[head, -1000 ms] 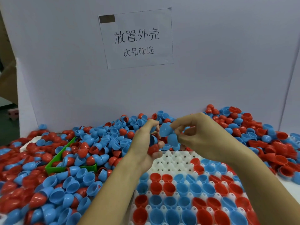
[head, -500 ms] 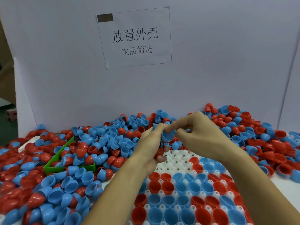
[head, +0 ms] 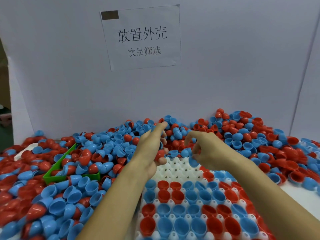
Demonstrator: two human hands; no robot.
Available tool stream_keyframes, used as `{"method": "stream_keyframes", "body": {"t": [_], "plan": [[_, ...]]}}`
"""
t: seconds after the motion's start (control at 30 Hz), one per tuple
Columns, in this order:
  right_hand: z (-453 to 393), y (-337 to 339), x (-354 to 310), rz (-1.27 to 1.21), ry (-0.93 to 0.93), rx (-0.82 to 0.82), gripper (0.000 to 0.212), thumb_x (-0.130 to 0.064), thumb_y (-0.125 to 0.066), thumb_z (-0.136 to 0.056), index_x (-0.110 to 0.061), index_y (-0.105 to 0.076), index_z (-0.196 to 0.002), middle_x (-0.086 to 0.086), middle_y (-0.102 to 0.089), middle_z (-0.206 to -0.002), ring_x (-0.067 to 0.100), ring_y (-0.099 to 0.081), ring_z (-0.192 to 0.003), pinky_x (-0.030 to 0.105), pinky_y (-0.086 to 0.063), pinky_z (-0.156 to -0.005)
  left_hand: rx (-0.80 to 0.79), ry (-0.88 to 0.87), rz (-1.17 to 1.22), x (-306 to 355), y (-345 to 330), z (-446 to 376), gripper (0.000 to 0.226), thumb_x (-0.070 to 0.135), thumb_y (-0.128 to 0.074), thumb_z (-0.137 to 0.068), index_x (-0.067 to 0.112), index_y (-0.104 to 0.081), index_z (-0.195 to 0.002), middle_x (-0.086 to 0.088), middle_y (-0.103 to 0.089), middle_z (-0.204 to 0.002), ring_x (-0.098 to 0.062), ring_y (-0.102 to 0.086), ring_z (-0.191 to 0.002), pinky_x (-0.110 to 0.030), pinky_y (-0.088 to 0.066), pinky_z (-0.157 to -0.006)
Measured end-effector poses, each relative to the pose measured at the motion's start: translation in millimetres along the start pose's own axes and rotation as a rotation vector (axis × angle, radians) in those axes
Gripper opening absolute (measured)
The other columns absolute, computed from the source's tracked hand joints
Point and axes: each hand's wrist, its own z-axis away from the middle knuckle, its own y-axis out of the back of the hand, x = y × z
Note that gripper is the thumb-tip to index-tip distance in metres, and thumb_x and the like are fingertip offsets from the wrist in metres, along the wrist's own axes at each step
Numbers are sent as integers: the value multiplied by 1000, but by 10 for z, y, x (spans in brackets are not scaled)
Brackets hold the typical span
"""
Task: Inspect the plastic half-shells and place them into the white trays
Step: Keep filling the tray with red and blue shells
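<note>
Right hand (head: 210, 149) pinches a blue half-shell (head: 193, 161) over the white tray's (head: 174, 172) empty far rows; left hand (head: 152, 149) cups several shells. Placing step: next, seat it in a vacant cell.

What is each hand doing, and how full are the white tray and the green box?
left hand: holds several shells, a red one showing, index finger stretched out
right hand: fingers curled, pinching a blue half-shell
white tray: near rows filled with red and blue shells, far rows empty
green bin: holds a few shells, half buried in the loose pile
paper sign: stuck flat on the white wall
</note>
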Motion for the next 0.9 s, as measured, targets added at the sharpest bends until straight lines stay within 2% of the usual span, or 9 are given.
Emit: {"method": "stream_keyframes", "body": {"t": [0.1,0.23,0.4,0.53,0.6,0.67,0.77,0.83,0.9], "plan": [[-62,-92,52,114,-28,-103,44,1,-61,-86,-30,-55,-117,1,-67,-92,19,-67,-81,41,-60,-76,-40,30,42,25,2,12,36,53,-61,-89,19,-56,-78,1,-49,-74,-9,-43,-53,-20,-27,-36],[-73,-226,103,184,-64,-215,51,6,-61,-81,-30,-56,-118,-11,-66,-89,7,-64,-80,35,-60,-76,-70,31,68,29,5,24,36,52,-60,-89,18,-56,-77,1,-49,-72,-9,-42,-54,-20,-26,-38],[-80,-267,98,210,-84,-220,52,10,-56,-81,-25,-59,-119,-12,-61,-87,10,-62,-83,36,-60,-79,-119,25,96,40,29,39,39,50,-48,-93,17,-55,-74,1,-49,-68,-10,-43,-53,-19,-27,-38],[-49,-187,71,181,-91,-238,53,6,-60,-86,-28,-61,-126,-6,-65,-103,13,-64,-92,34,-59,-83,-182,10,165,37,50,43,37,40,-33,-95,11,-55,-85,-5,-51,-72,-16,-42,-59,-21,-27,-42],[-39,-91,0,210,-45,-158,48,-4,-65,-89,-31,-60,-128,-2,-64,-118,17,-64,-100,36,-57,-89,-192,14,163,27,47,41,32,34,-34,-96,10,-55,-91,-5,-51,-72,-16,-42,-60,-22,-27,-43],[-13,54,-103,168,15,-56,39,-12,-64,-93,-31,-62,-127,-2,-65,-119,16,-65,-99,35,-57,-89,-211,31,141,17,38,31,33,34,-36,-99,10,-57,-90,-3,-52,-70,-15,-41,-60,-22,-27,-42],[72,280,-240,30,114,122,24,-21,-63,-95,-35,-66,-114,-11,-72,-91,4,-68,-75,21,-58,-67,-237,40,83,1,8,31,46,40,-41,-102,14,-72,-80,-2,-56,-68,-13,-44,-56,-22,-29,-39],[128,371,-307,-34,173,224,18,-28,-66,-93,-39,-65,-107,-21,-65,-77,-11,-63,-73,11,-48,-55,-218,37,41,-7,-19,33,39,44,-47,-102,16,-74,-100,-3,-56,-75,-12,-49,-57,-23,-32,-40],[161,401,-352,-70,201,250,17,-33,-70,-90,-40,-66,-105,-25,-61,-73,-18,-58,-74,7,-43,-55,-214,25,21,-17,-51,47,40,45,-51,-100,14,-65,-120,-4,-56,-80,-12,-51,-59,-23,-34,-40]]}}
